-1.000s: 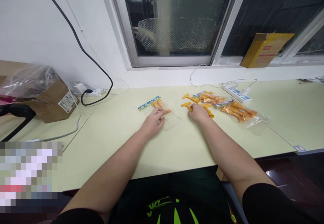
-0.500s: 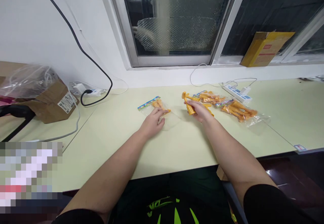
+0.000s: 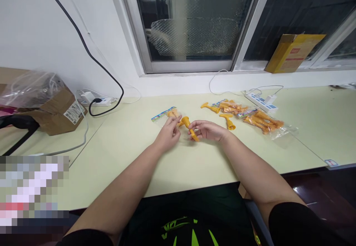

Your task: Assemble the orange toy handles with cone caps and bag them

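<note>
1. Watching from afar, I see the right hand pinching a yellow T-handled plastic piece between thumb and fingers, over the table, just beside the left hand.
2. Its long axis runs diagonally: the flared cup end points up-left, the other end down-right.
3. The left hand lies on a clear plastic bag; I cannot tell whether its fingers grip the film.
4. That hand partly hides the yellow contents; right fingers cover some of the held stem.
5. I cannot read the bag's colourful header strip or the carton's white label; pixelation masks the lower-left corner.
</note>
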A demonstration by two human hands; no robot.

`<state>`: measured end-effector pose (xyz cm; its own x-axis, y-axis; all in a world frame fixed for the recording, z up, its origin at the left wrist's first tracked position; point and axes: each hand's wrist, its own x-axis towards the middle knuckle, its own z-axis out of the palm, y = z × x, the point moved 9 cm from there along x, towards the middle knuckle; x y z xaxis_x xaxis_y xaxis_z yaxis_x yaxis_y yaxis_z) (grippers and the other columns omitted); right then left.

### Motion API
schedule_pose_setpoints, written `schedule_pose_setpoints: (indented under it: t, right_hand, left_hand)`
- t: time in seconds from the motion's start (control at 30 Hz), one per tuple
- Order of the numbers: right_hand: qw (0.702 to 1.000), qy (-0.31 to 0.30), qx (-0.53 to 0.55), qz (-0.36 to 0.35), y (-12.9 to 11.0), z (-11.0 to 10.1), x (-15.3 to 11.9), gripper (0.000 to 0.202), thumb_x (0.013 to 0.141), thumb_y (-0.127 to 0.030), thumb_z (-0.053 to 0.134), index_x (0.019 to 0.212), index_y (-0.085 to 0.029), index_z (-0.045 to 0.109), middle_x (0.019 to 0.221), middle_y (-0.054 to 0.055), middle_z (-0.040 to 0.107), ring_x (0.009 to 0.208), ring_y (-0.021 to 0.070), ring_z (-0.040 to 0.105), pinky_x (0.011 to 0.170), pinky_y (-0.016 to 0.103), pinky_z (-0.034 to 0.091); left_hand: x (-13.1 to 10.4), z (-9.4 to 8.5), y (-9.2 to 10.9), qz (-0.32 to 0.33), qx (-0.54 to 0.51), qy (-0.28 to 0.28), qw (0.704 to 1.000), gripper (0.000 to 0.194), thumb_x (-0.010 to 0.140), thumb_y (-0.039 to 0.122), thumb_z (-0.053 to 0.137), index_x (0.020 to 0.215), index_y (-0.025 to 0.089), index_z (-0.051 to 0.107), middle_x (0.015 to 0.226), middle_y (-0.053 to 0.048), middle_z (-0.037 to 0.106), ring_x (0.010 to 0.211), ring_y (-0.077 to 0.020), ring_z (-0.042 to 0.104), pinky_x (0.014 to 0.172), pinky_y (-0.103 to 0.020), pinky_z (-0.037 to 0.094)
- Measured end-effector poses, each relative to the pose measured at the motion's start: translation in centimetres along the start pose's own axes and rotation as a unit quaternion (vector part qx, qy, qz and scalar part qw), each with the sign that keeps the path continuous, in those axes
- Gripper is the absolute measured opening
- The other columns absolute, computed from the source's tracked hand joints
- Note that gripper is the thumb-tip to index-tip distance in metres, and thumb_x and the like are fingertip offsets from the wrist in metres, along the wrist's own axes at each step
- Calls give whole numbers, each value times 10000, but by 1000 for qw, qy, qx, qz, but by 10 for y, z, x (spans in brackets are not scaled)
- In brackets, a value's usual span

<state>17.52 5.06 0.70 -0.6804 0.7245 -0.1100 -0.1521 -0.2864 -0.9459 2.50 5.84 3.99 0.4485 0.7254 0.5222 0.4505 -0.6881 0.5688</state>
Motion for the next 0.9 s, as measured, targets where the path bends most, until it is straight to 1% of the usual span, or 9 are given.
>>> schedule_pose_setpoints:
  t: [0.13, 0.27, 0.4, 0.5, 0.57, 0.63, 0.7, 0.8, 0.9]
  right_hand:
    - [995, -16, -102, -9, 4, 12, 2, 536, 775, -212, 777, 1282, -241, 604, 1172, 47, 644, 971, 178, 722, 902, 352, 584]
    - [980, -18, -198, 7, 12, 18, 5, 622, 769, -174, 732, 1367, -234, 574, 1184, 63, 642, 773, 126, 683, 690, 272, 575]
    - [973, 31, -228, -36, 4, 16, 11, 467, 770, -131, 649, 1233, -191, 669, 1126, 52, 675, 704, 97, 622, 682, 257, 532]
    - [968, 81, -232, -55, 2, 9, 17, 382, 773, -123, 580, 1130, -164, 709, 884, 12, 693, 678, 111, 585, 662, 247, 489]
    - [960, 112, -247, -69, 3, 4, 21, 367, 761, -112, 542, 1074, -160, 727, 816, 3, 693, 666, 120, 572, 649, 245, 468]
    - [946, 141, -272, -101, 1, 1, 23, 364, 735, -91, 518, 1013, -165, 743, 880, 16, 731, 724, 135, 604, 693, 254, 474]
    - [927, 172, -306, -130, -2, -3, 24, 352, 727, -85, 509, 964, -173, 754, 953, 26, 759, 819, 158, 641, 769, 272, 482]
    - [901, 221, -343, -148, -6, -11, 21, 283, 756, -121, 514, 896, -183, 752, 913, 16, 758, 835, 168, 647, 806, 289, 482]
    - [905, 238, -317, -153, -7, -17, 20, 213, 786, -175, 522, 850, -188, 725, 828, 5, 719, 766, 154, 620, 754, 283, 492]
  left_hand:
    - [0, -1, 2, 2, 5, 2, 1000, 688, 873, 40, 492, 1531, 234, 447, 1187, -83, 547, 708, -89, 547, 675, -255, 529]
    - [0, -3, 4, 9, 13, 18, 1000, 619, 912, 49, 468, 1509, 212, 475, 1207, -94, 566, 735, -95, 575, 703, -260, 538]
    - [2, -3, 10, 29, 24, 21, 999, 540, 937, 41, 443, 1439, 213, 542, 1267, -106, 589, 998, -154, 645, 883, -306, 552]
    - [1, 1, 17, 51, 34, 0, 998, 518, 940, 27, 428, 1402, 217, 565, 1276, -106, 619, 1177, -200, 609, 978, -351, 530]
    - [1, 7, 21, 67, 38, -30, 997, 530, 941, 20, 421, 1410, 227, 554, 1273, -101, 633, 1172, -203, 612, 982, -362, 529]
    - [-1, 12, 27, 92, 39, -55, 993, 551, 933, 5, 416, 1416, 237, 545, 1281, -98, 634, 1166, -204, 618, 982, -365, 531]
    - [-2, 14, 31, 116, 38, -63, 991, 575, 922, -9, 416, 1422, 248, 535, 1309, -101, 618, 1181, -206, 616, 982, -366, 536]
    - [-2, 15, 34, 129, 42, -64, 989, 607, 914, -13, 430, 1444, 269, 514, 1326, -106, 587, 1201, -210, 604, 988, -375, 540]
    - [-2, 16, 35, 122, 47, -71, 989, 641, 898, -16, 449, 1462, 284, 495, 1316, -110, 558, 1176, -209, 603, 958, -367, 550]
